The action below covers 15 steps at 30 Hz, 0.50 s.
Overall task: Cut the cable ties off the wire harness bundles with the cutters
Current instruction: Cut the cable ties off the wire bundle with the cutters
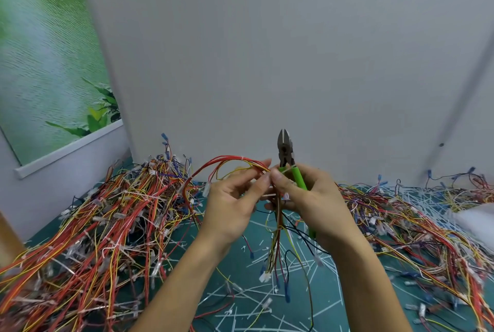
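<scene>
Hands [232, 206] w/ cutters [287, 155] amid wire piles [107, 224].

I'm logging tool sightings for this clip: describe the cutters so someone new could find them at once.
Start at the plain grey wall and drop to the two hands raised mid-frame over the green mat. The cutters stick up from the right hand, dark metal tips pointing upward. Their bright green handles stand out from the red, yellow and black wires around them.
</scene>
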Tool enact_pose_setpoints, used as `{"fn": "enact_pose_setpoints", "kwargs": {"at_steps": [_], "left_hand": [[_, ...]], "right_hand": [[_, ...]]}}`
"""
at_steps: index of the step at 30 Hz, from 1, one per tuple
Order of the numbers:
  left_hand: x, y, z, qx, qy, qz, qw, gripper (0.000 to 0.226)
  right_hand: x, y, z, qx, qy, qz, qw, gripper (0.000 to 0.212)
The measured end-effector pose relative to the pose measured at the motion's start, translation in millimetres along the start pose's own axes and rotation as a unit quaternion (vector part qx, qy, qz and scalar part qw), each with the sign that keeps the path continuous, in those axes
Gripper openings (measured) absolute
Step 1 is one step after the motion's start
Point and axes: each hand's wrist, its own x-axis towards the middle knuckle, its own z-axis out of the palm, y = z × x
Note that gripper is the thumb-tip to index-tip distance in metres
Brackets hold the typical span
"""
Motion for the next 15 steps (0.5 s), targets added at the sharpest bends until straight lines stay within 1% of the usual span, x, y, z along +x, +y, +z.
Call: {"fn": "enact_pose_setpoints", "kwargs": {"at_steps": [2,4,6,8,12,15], "left_hand": [[0.3,-0.4,-1.2,-0.018,0.016,-0.017,1.000,0.023],[1.3,-1.8,-2.7,-0.020,0.027,-0.012,0.999,0.021],[0.8,-1.9,-2.4,-0.012,0.030,0.001,0.999,0.017],[-0.2,-3.2,-1.3,0.008,0.019,0.003,1.000,0.016],[-1.9,-5.7,0.2,0.037,0.000,-0.003,0.999,0.020],[-1.6,-4.7,-1.7,0.025,-0.012,-0.022,0.999,0.007]], "right_hand": [[0.7,-1.7,0.0,0.038,-0.006,0.018,0.999,0.022],[1.8,-1.6,-1.3,0.042,0.011,0.026,0.999,0.022],[2.6,-2.6,-3.8,0.019,0.055,0.023,0.998,0.027],[1.8,-4.3,-6.1,0.002,0.081,0.004,0.997,0.025],[0.3,-4.3,-5.4,-0.048,0.095,-0.038,0.994,0.014],[0.8,-2.6,-2.0,-0.111,0.100,-0.059,0.987,0.014]]}}
